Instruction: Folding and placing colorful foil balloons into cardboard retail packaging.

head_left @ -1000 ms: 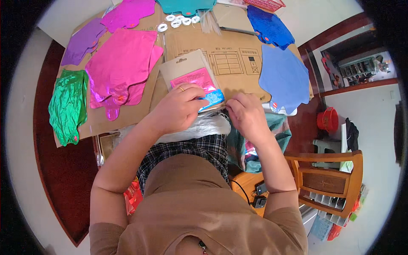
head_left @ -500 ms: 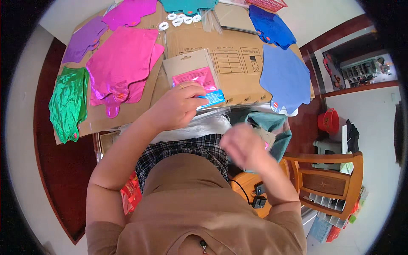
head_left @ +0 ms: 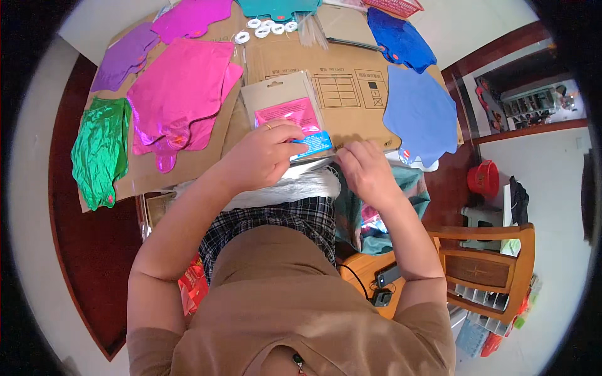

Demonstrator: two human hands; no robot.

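My left hand [head_left: 269,155] is closed at the lower left part of a clear plastic package [head_left: 258,95] lying on the cardboard. Inside it are a beige card with a hanging hole, a folded pink foil piece [head_left: 295,113] and a blue printed label [head_left: 318,144]. My right hand [head_left: 365,168] is by the package's lower right corner at the table's near edge. Its fingers are curled together, and what they hold, if anything, is hidden. White stringy material [head_left: 288,190] hangs over my lap below the left hand.
Flat foil balloons surround the work area: pink [head_left: 179,88], green [head_left: 100,150], purple [head_left: 125,56], light blue [head_left: 421,116] and dark blue [head_left: 398,39]. Several white ribbon rolls [head_left: 263,29] lie at the back. A teal bag [head_left: 411,191] with shiny packages hangs right, near a wooden chair [head_left: 483,266].
My right hand has moved up and forward from beside my lap, near the teal bag, to the table's near edge by the package. My left hand has stayed in place.
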